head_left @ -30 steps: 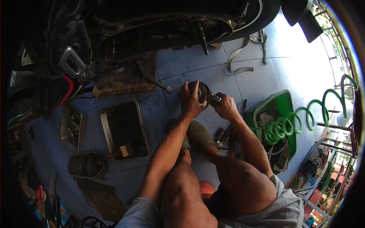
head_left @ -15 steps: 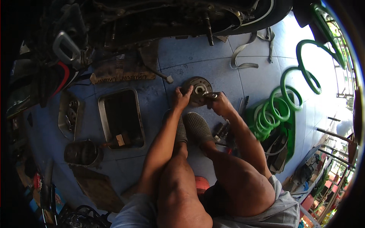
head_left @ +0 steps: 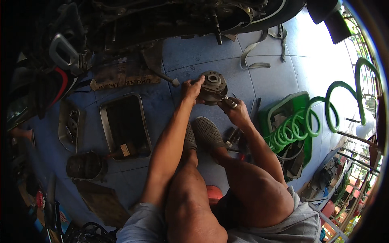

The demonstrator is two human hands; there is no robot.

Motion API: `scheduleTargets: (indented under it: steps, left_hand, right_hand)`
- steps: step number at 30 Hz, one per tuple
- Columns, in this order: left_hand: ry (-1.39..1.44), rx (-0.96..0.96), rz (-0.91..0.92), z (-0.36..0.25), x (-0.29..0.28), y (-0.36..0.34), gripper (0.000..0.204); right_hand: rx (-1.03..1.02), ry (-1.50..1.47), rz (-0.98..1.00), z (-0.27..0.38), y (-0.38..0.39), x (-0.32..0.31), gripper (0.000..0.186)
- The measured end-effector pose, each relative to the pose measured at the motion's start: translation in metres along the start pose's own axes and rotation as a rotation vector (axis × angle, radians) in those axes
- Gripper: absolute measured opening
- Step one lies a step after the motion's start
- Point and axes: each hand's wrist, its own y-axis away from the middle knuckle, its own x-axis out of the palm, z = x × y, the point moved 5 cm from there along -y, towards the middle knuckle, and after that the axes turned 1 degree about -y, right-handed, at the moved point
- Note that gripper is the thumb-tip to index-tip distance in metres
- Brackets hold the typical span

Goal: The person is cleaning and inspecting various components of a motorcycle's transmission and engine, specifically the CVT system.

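Observation:
My left hand (head_left: pixel 192 91) grips a round metal scooter clutch assembly (head_left: pixel 213 82) by its left edge, thumb on top. The clutch is tilted, its plate with a central nut facing up and a wider disc beneath. My right hand (head_left: pixel 236 111) is closed around a shiny metal hand tool (head_left: pixel 230 102), whose exact kind I cannot make out. The tool's tip is at the clutch's lower right edge; whether it touches is unclear. Both hands are above the blue tiled floor, just beyond my shoes (head_left: pixel 210 131).
A motorcycle (head_left: pixel 162 24) stands along the far side. To the left are a metal tray (head_left: pixel 148 133), a smaller parts tray (head_left: pixel 60 125) and a dark pot (head_left: pixel 86 165). At right, a green coiled hose (head_left: pixel 298 125) hangs over a green bin (head_left: pixel 298 97). A grey strap (head_left: pixel 253 48) lies beyond.
The clutch has come up from the floor and tilted in my left hand. My right hand has shifted slightly to the right with the tool. The green hose has swung lower and right.

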Motion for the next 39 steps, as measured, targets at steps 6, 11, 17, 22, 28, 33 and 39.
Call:
scheduleTargets:
  steps: [6,11,17,22,28,33,39]
  left_hand:
    - [-0.029,-0.041,-0.028,-0.017,0.002,-0.004,0.083]
    - [-0.044,-0.059,-0.08,-0.02,0.008,-0.001,0.088]
    - [-0.091,-0.106,0.05,-0.002,0.026,0.003,0.101]
    - [0.006,-0.075,0.127,0.049,0.008,0.005,0.108]
    - [-0.147,0.315,0.025,0.061,0.008,-0.02,0.09]
    - [-0.374,0.7,0.004,0.03,0.01,-0.009,0.086]
    - [-1.311,0.91,-0.006,-0.01,0.086,0.063,0.109]
  right_hand:
    - [-0.127,0.106,-0.027,0.039,-0.002,0.007,0.037]
    - [-0.156,0.169,-0.006,0.037,-0.002,0.006,0.036]
    - [-0.257,0.105,0.306,0.04,-0.002,-0.002,0.03]
    - [-0.178,0.241,0.183,0.039,-0.015,-0.011,0.031]
    - [-0.486,0.144,0.393,0.045,-0.048,0.003,0.033]
    - [-0.101,0.321,0.07,-0.001,-0.039,-0.034,0.034]
    - [-0.427,0.438,0.204,-0.012,-0.025,-0.059,0.018]
